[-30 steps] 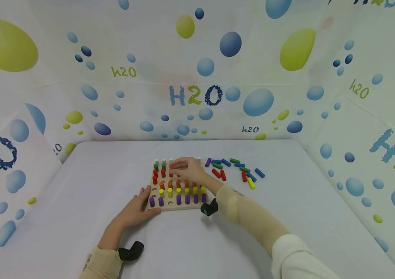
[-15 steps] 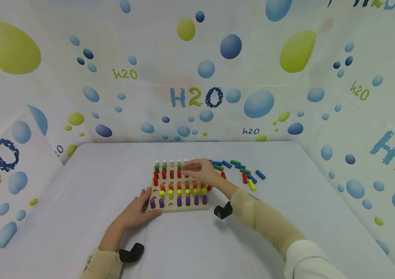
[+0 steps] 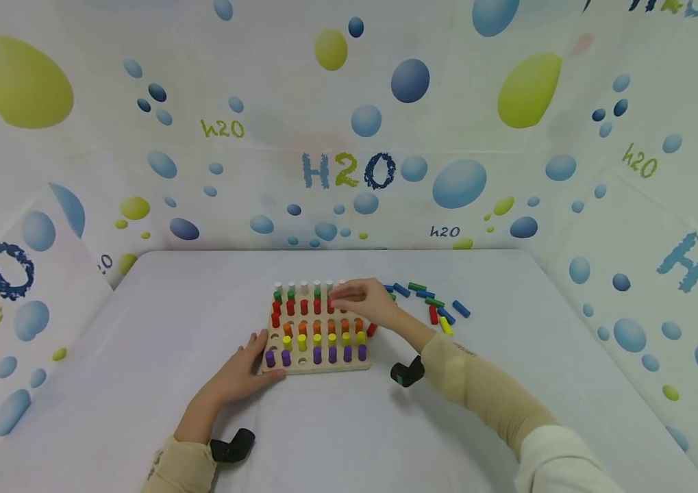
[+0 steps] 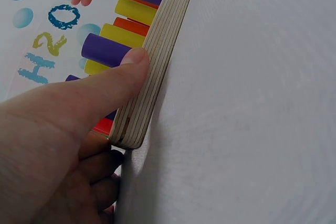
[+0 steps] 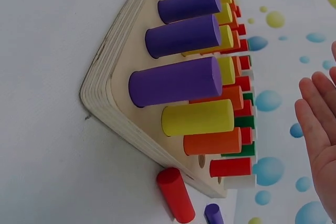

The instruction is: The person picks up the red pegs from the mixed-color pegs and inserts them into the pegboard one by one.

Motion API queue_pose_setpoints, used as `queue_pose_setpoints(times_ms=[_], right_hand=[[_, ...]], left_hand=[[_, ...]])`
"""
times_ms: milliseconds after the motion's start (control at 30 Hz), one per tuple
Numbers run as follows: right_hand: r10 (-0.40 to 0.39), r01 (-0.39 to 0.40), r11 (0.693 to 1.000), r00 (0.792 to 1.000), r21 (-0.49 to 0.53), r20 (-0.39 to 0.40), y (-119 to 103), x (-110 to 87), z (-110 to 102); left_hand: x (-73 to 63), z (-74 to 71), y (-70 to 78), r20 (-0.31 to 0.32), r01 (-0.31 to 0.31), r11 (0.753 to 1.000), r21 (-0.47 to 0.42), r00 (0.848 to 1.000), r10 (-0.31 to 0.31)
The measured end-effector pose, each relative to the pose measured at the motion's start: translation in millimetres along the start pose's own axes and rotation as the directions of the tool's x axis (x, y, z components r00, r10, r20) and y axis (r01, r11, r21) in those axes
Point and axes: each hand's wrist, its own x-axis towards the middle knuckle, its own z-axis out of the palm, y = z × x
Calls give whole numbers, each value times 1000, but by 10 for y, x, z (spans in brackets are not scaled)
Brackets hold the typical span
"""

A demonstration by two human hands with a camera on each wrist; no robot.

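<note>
A wooden pegboard lies on the table, bearing rows of upright coloured pegs. My left hand grips its near left corner, the thumb on the front edge by a purple peg and the fingers along the left side. Over the red row hovers my right hand, its fingertips right at a red peg. Those fingers look straight in the right wrist view, with nothing visible held. A bare hole shows among the purple pegs. The right hand hides the board's far right part.
Loose pegs lie right of the board, among them a blue peg, a yellow peg and a red peg. Close to the board's right side lies another red peg. A patterned backdrop stands behind the white table.
My right hand has moved to the right along the red row, uncovering the white, green and red pegs to its left. The left hand stays on the board's corner.
</note>
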Motion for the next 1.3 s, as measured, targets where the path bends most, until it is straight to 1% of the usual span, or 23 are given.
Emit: queue_pose_setpoints(times_ms=[100,200,333,433,733,867,1100,1300], right_hand=[[11,-11,1000,1000,16,7,-3,-25,-30],[3,-4,999,1000,37,28,-22,-64,-74],[-10,9,1000,999,26,47,-143,-187,-149],[-6,5,1000,999,7,41,-222,-270,-196],[-10,10,1000,1000,-17,23,-190,-349,-274],[11,-11,999,1000,-31,13,-166,-373,-296],[42,-44,996,999,-71,-35,226,-277,-363],[50,-53,995,998,-82,-35,276,-305,-389]], left_hand=[[8,4,-14,-2,0,1000,0,1000,0],[5,11,-18,-4,-6,1000,-4,1000,6],[2,19,-20,0,-5,1000,-6,1000,5],[-8,19,-16,5,5,1000,-7,1000,-5],[-21,12,-2,8,21,1000,-7,1000,-21],[-16,19,-6,11,26,1000,-12,1000,-25],[5,8,-7,0,13,1000,-3,1000,-13],[9,7,-12,-8,6,1000,-1,1000,-6]])
